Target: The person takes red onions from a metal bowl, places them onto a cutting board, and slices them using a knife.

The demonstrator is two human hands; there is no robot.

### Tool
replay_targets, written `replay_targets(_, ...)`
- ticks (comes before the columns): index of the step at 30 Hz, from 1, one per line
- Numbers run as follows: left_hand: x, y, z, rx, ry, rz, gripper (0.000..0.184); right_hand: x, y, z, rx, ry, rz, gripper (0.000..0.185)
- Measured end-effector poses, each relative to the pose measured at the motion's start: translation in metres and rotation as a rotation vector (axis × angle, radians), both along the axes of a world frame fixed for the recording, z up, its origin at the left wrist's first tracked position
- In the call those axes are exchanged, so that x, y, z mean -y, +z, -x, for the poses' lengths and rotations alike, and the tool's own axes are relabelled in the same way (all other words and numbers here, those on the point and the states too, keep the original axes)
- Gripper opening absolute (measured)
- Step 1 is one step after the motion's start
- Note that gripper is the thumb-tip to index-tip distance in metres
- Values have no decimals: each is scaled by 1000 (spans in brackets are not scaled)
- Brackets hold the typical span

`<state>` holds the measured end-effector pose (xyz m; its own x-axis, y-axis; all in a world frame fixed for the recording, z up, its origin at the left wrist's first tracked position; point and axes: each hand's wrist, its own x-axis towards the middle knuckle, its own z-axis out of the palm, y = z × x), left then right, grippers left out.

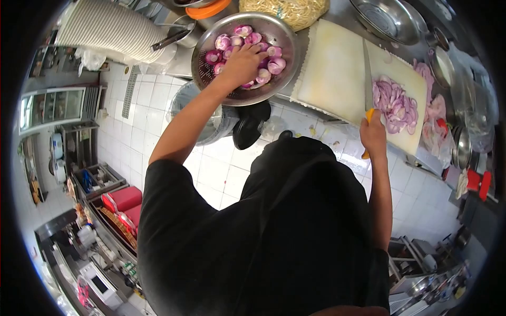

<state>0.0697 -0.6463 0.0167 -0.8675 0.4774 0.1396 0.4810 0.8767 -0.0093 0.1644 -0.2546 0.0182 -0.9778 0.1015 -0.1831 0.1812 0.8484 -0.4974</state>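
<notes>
Peeled red onions (275,65) fill a perforated steel colander (289,39) at the top middle of the head view. My left hand (244,64) reaches into it, its fingers spread over the onions; whether one is under the fingertips is partly hidden. In my right hand (373,137) is a knife (368,73) with a yellow handle, its blade lying along the white cutting board (329,68) and pointing away from me. A heap of sliced red onion (392,105) rests on the board just right of the blade.
A bag of bean sprouts (287,11) sits behind the colander. Steel bowls (387,21) stand at the back right, and plastic bags (436,129) lie beyond the board's right edge. Stacked containers (110,31) are at left. A lined bin (211,124) stands below the colander.
</notes>
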Motion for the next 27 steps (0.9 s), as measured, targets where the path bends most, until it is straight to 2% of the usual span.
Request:
replay_targets(4, -7, -7, 12, 54, 79, 112, 53, -2, -3, -1, -32, 33, -17, 30)
replay_targets(7, -3, 9, 6, 28, 22, 122, 47, -1, 0, 1, -11, 34, -36, 33)
replay_targets(8, 0, 18, 1, 84, 89, 69, 47, 0, 2, 1, 7, 18, -44, 34)
replay_targets(10, 11, 26, 2, 68, 187, 124, 47, -1, -1, 1, -31, 37, -23, 36)
replay_targets(12, 22, 25, -2, 78, 271, 133, 45, -6, -4, -2, -49, 50, -21, 36)
replay_targets(15, 21, 23, 1, 106, 303, 193, 55, -4, -4, 0, -65, 58, -18, 34)
replay_targets(22, 9, -4, 15, -37, 330, 253, 46, -3, 1, -1, -39, 61, -38, 33)
replay_targets(27, 14, 1, 19, -44, 287, 142, 51, -1, 6, 1, -5, 52, -31, 32)
